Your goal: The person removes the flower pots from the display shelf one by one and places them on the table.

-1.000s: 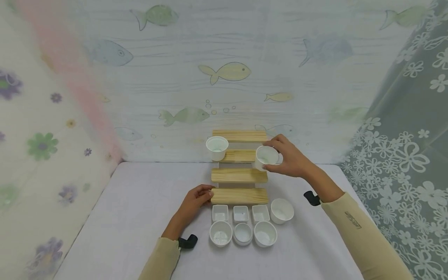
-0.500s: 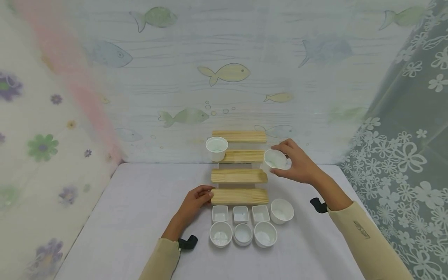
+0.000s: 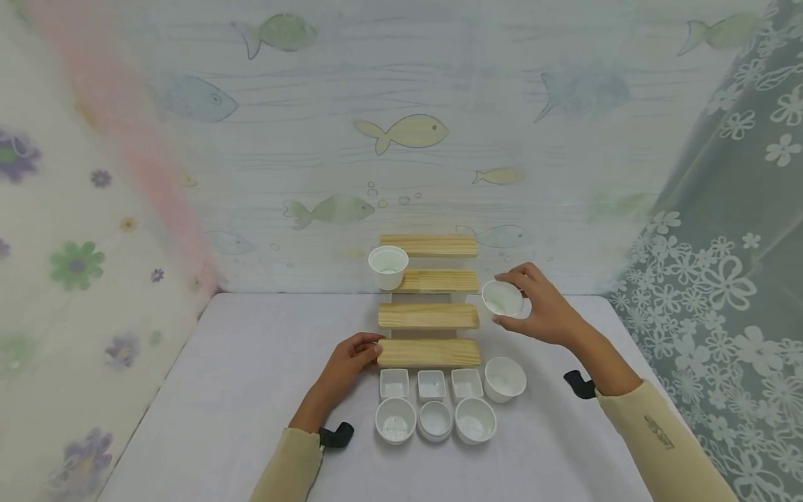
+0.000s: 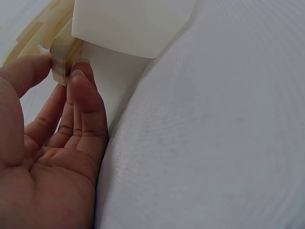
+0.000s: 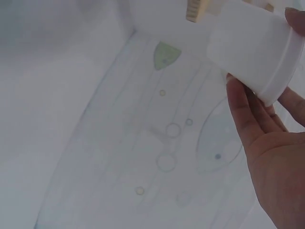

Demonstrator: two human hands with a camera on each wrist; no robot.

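Observation:
My right hand [image 3: 544, 310] grips a round white plastic cup [image 3: 502, 298], mouth up, in the air just right of a stepped wooden rack [image 3: 429, 353]. In the right wrist view the cup [image 5: 252, 47] sits between thumb and fingers. My left hand [image 3: 343, 364] pinches the left end of the rack's lowest slat; in the left wrist view the thumb and fingers close around the slat end [image 4: 62, 59]. Another white cup [image 3: 388, 268] stands on the left of the rack's second slat from the top.
In front of the rack stand small square white containers [image 3: 394, 383] and round white cups [image 3: 396, 421]. One more round cup [image 3: 505, 380] stands at their right. A fish-patterned cloth [image 3: 401, 132] hangs behind the white-covered table [image 3: 251, 390].
My right hand has lifted the cup off the rack's right side and carried it rightward and toward me. The left hand stays on the bottom slat.

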